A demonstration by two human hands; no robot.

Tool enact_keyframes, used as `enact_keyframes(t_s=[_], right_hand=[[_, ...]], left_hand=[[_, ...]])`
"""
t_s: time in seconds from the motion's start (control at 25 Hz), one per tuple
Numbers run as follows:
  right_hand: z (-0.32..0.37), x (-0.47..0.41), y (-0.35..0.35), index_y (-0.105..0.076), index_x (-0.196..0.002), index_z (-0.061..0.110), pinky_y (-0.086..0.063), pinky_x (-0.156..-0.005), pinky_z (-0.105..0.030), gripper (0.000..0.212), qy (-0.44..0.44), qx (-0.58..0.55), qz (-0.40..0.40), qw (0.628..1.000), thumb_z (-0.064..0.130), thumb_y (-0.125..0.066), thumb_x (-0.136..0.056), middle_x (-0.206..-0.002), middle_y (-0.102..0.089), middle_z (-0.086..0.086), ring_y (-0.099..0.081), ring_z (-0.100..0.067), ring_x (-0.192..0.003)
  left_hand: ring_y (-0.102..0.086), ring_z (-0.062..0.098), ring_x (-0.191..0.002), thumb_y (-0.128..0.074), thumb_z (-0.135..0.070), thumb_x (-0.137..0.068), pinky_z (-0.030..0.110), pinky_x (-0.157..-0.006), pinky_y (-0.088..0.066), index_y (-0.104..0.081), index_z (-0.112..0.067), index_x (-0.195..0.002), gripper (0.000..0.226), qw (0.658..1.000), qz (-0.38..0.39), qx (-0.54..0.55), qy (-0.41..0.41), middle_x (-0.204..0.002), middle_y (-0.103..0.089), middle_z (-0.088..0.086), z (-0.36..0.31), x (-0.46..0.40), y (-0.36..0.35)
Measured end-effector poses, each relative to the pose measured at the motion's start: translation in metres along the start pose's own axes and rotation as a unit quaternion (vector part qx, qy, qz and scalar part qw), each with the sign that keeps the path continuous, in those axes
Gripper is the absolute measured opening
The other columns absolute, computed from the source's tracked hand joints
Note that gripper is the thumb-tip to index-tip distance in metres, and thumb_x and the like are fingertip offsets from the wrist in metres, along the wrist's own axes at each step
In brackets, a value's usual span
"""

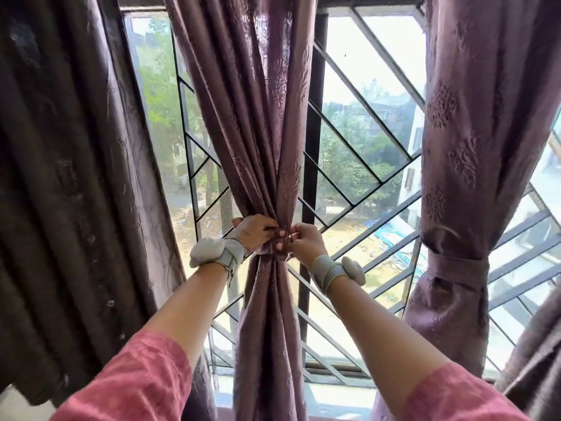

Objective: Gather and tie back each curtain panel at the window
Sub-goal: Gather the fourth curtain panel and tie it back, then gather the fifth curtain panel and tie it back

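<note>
Mauve embossed-motif curtain panel [261,117], matching mauve tie-back [455,267], pink mottled sleeves [133,381], grey wristbands [329,271]

The middle curtain panel [261,123] is gathered at its waist, where it is gripped by the left hand [254,228] and pinched by the right hand [299,240]. The right curtain panel [455,147] is bound by a tie-back [455,267]. The window grille [364,123] is seen behind.

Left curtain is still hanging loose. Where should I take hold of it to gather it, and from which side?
Judging by the folds, grip the left curtain about level with the tie band on the right curtain. Come from its window-side edge and sweep the pleats leftward; they hang straight and vertical, so they should bunch easily there.
</note>
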State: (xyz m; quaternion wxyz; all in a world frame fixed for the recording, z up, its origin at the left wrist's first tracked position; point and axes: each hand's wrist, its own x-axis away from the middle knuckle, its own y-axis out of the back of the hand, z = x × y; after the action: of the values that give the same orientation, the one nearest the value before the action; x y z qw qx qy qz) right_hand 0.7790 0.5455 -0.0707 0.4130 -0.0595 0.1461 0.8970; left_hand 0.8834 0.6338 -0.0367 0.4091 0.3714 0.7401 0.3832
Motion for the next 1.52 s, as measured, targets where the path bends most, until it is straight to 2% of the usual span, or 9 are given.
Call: enact_keyframes(t_s=[0.28, 0.44, 0.56, 0.72, 0.92, 1.08, 1.2, 1.36, 1.52], right_hand=[[0.012, 0.008, -0.009, -0.049, -0.097, 0.009, -0.047, -0.075, -0.036, 0.029, 0.146, 0.142, -0.103, 0.974, -0.003, -0.059, -0.072, -0.094, -0.051, -0.006, -0.051, -0.022, -0.082], [0.044, 0.017, -0.029, -0.058, -0.091, 0.005, -0.039, -0.068, -0.026, 0.02, 0.269, 0.129, -0.011, 0.955, -0.001, -0.056, -0.072, -0.088, -0.06, -0.007, -0.053, -0.024, -0.078], [0.057, 0.022, -0.06, -0.063, -0.092, 0.002, -0.048, -0.077, -0.034, 0.017, 0.281, 0.102, 0.058, 0.953, 0.001, -0.062, -0.075, -0.093, -0.068, -0.016, -0.062, -0.029, -0.085], [0.069, 0.02, -0.105, -0.061, -0.096, -0.001, -0.046, -0.085, -0.032, 0.019, 0.246, 0.077, 0.1, 0.961, 0.002, -0.063, -0.078, -0.097, -0.068, -0.021, -0.061, -0.025, -0.085], [0.073, 0.0, -0.176, -0.05, -0.117, 0.004, -0.045, -0.085, -0.028, 0.044, 0.166, 0.052, 0.113, 0.978, 0.016, -0.068, -0.079, -0.117, -0.059, -0.017, -0.059, -0.029, -0.105], [0.09, -0.023, -0.238, -0.025, -0.136, 0.006, -0.036, -0.108, -0.041, 0.086, 0.128, 0.037, 0.09, 0.987, 0.043, -0.07, -0.074, -0.141, -0.038, -0.019, -0.04, -0.029, -0.129], [0.106, -0.032, -0.272, -0.007, -0.142, 0.008, -0.026, -0.116, -0.044, 0.113, 0.108, -0.017, 0.113, 0.988, 0.052, -0.074, -0.063, -0.152, -0.024, -0.014, -0.027, -0.028, -0.14], [0.118, -0.043, -0.323, -0.004, -0.14, 0.014, -0.03, -0.114, -0.039, 0.12, 0.102, -0.042, 0.074, 0.991, 0.053, -0.076, -0.053, -0.143, -0.039, -0.005, -0.039, -0.023, -0.131], [0.12, -0.048, -0.333, -0.019, -0.134, 0.021, -0.036, -0.11, -0.041, 0.11, 0.085, -0.021, 0.049, 0.995, 0.061, -0.074, -0.048, -0.136, -0.048, -0.008, -0.044, -0.026, -0.127]], left_hand=[[-0.06, 0.03, -0.103, -0.059, -0.026, -0.084, 0.037, -0.092, -0.046, -0.062, -0.007, -0.105, 0.028, 0.996, -0.083, 0.001, 0.034, -0.107, -0.067, 0.017, 0.006, 0.01, -0.007], [-0.06, 0.028, -0.101, -0.058, -0.013, -0.082, 0.042, -0.091, -0.047, -0.059, -0.007, -0.104, 0.023, 0.967, -0.242, 0.057, 0.06, -0.107, -0.066, 0.014, 0.012, 0.028, 0.007], [-0.06, 0.029, -0.087, -0.057, 0.003, -0.075, 0.031, -0.076, -0.044, -0.061, -0.001, -0.095, 0.021, 0.935, -0.332, 0.097, 0.082, -0.095, -0.066, 0.02, 0.03, 0.049, 0.021], [-0.055, 0.025, -0.074, -0.058, 0.005, -0.077, 0.035, -0.073, -0.048, -0.058, 0.006, -0.088, 0.012, 0.878, -0.427, 0.166, 0.137, -0.082, -0.058, 0.016, 0.07, 0.077, 0.048], [-0.052, 0.039, -0.104, -0.062, -0.006, -0.075, 0.044, -0.092, -0.043, -0.053, 0.002, -0.105, 0.032, 0.825, -0.501, 0.12, 0.232, -0.114, -0.053, 0.026, 0.15, 0.096, 0.092], [-0.033, 0.043, -0.127, -0.075, -0.04, -0.066, 0.054, -0.102, -0.034, -0.028, -0.005, -0.133, 0.089, 0.791, -0.451, 0.085, 0.405, -0.142, -0.028, 0.023, 0.216, 0.106, 0.132], [-0.021, 0.041, -0.136, -0.081, -0.038, -0.06, 0.048, -0.114, -0.025, -0.007, -0.004, -0.142, 0.117, 0.837, -0.38, 0.153, 0.362, -0.149, -0.012, 0.027, 0.246, 0.102, 0.152], [-0.027, 0.032, -0.137, -0.073, 0.004, -0.068, 0.022, -0.111, -0.02, -0.002, -0.001, -0.143, 0.103, 0.868, -0.347, 0.309, 0.176, -0.149, -0.022, 0.023, 0.284, 0.086, 0.162], [-0.05, 0.029, -0.116, -0.05, 0.019, -0.077, 0.033, -0.103, -0.04, -0.037, 0.007, -0.127, 0.054, 0.883, -0.253, 0.383, 0.094, -0.125, -0.052, 0.02, 0.274, 0.068, 0.146]])
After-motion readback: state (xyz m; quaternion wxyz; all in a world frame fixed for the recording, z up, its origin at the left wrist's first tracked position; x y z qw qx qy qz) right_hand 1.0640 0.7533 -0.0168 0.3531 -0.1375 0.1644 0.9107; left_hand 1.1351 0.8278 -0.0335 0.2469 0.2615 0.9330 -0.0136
